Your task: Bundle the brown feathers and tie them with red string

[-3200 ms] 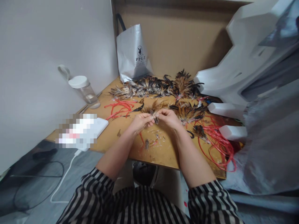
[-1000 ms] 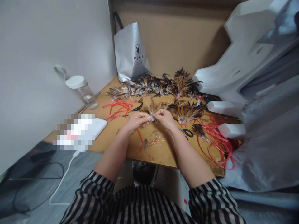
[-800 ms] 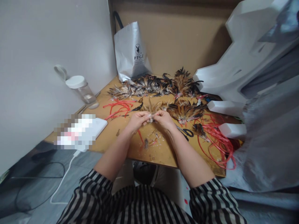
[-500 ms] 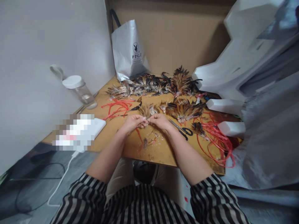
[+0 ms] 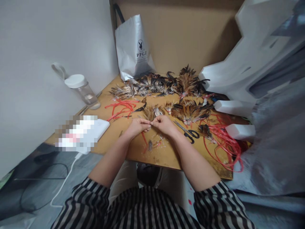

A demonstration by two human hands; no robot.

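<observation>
My left hand (image 5: pixel 138 127) and my right hand (image 5: pixel 164 124) meet fingertip to fingertip above the front of the table. Both are closed in a pinch; what lies between the fingertips is too small and covered to make out. Just beyond them sits a small brown feather bunch (image 5: pixel 150 112), partly hidden by the fingers. Under the left hand a thin red strip (image 5: pixel 144 139) shows on the tabletop, near feather scraps (image 5: pixel 150 145). Black-handled scissors (image 5: pixel 188 131) lie to the right of my right hand, blades pointing away to the left.
Feather bunches (image 5: pixel 152 85) line the table's back, with another pile (image 5: pixel 190 111) at right. Red strips lie left (image 5: pixel 120 108) and in a tangle right (image 5: pixel 224 143). Around stand a bottle (image 5: pixel 82 90), a silver bag (image 5: pixel 132 47), a white device with cable (image 5: pixel 102 127) and white foam (image 5: pixel 238 132).
The view has shifted slightly. My hands stay together in the same pinch, with the left fingers a little straighter and the fingertips closer. Nothing else has visibly moved.
</observation>
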